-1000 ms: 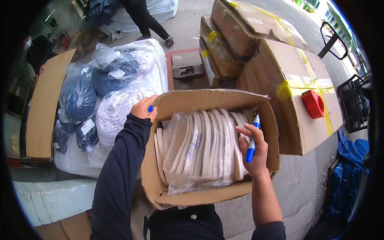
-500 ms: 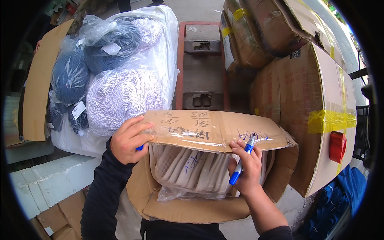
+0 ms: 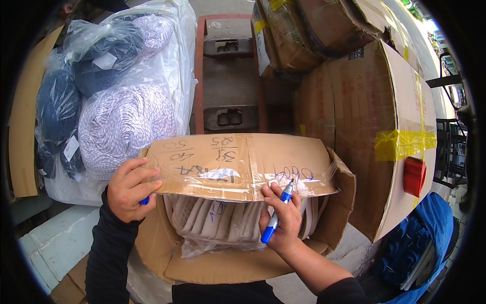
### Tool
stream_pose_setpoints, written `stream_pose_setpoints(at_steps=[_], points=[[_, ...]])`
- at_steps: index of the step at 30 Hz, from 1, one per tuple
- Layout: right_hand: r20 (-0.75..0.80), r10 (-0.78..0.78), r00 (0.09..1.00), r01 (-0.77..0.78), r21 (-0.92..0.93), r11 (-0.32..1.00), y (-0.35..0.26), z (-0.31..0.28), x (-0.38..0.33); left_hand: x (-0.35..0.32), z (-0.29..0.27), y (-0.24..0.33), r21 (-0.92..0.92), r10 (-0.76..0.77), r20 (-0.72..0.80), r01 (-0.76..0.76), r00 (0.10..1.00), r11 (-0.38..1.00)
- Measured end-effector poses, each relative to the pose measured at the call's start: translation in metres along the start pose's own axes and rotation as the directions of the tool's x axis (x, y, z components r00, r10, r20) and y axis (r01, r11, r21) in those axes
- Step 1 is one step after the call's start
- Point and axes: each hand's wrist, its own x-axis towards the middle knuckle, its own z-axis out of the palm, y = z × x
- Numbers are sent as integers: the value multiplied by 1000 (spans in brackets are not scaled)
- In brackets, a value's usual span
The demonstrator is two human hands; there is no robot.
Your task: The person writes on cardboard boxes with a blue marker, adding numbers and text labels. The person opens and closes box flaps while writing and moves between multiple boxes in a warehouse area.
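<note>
The right hand has its grip closed round a blue marker pen, tip touching the brown cardboard box flap. The left hand pinches the flap's left edge w/ a small blue cap under its fingers. White folded pieces in a clear plastic bag lie inside the box, below the flap.

Concrete floor, grey, bare in patches. On it: a red-framed pallet at centre; large taped cardboard cartons stacked to the right; clear plastic bags of blue and white yarn to the left. A flat cardboard sheet stands at the far left.
</note>
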Motion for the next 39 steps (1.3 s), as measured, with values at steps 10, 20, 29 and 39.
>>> stream_pose_setpoints(at_steps=[10, 20, 29, 39], points=[[-2, 10, 1000, -10, 2, 1000, 2, 3, -3, 4, 5, 3, -4, 30, 9, -30, 1000, 1000], [290, 288, 913, -402, 512, 759, -5, -41, 100, -6, 6, 0, 38, 102, 25, -103, 995, 994], [643, 135, 754, -95, -96, 991, -15, 38, 191, -13, 10, -9, 44, 138, 10, -138, 990, 989], [797, 144, 587, -448, 172, 877, -20, 17, 180, -13, 12, -11, 45, 156, -3, -156, 988, 987]])
